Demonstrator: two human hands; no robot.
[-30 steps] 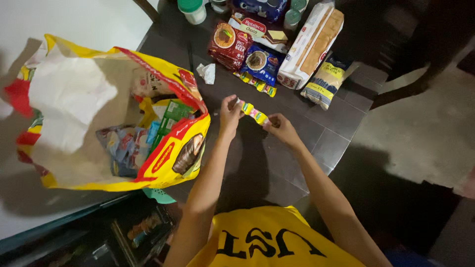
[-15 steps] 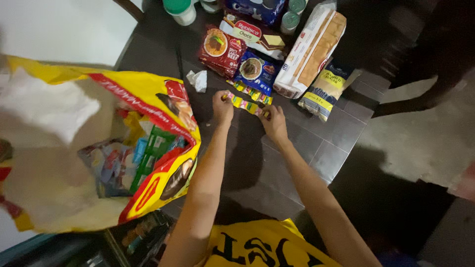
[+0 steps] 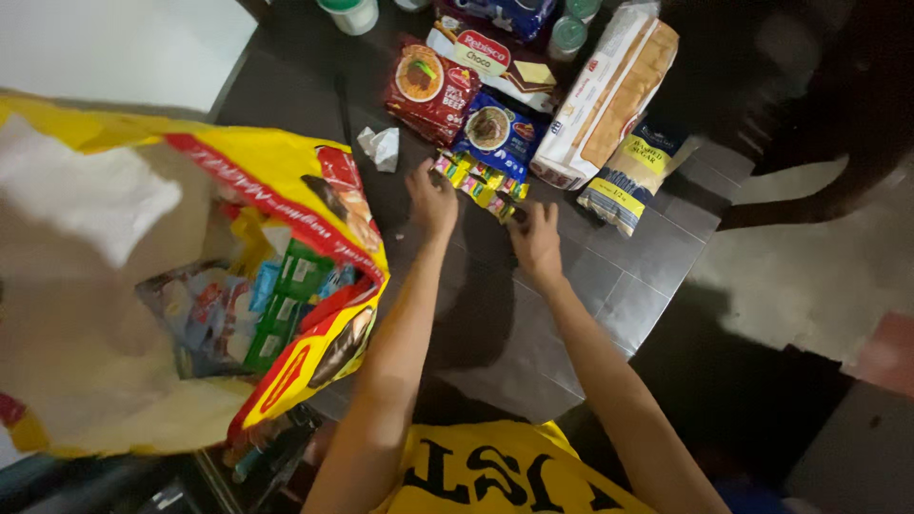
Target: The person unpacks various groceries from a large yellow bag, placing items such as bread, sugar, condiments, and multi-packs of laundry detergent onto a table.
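Dark tiled table (image 3: 619,286): both hands (image 3: 433,198) (image 3: 536,240) touch yellow-green sachet strip (image 3: 479,182).

A head-worn camera looks steeply down from close above the person's chest, facing forward over a dark table (image 3: 533,352). Beyond the fingers (image 3: 430,176) lie packets (image 3: 476,181); left of them, a yellow bag (image 3: 276,181) fills the frame's edge.

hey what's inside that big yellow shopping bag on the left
Inside the yellow bag show green packets, a blue packet and a clear wrapped pack. Anything deeper is covered by the bag's folds.
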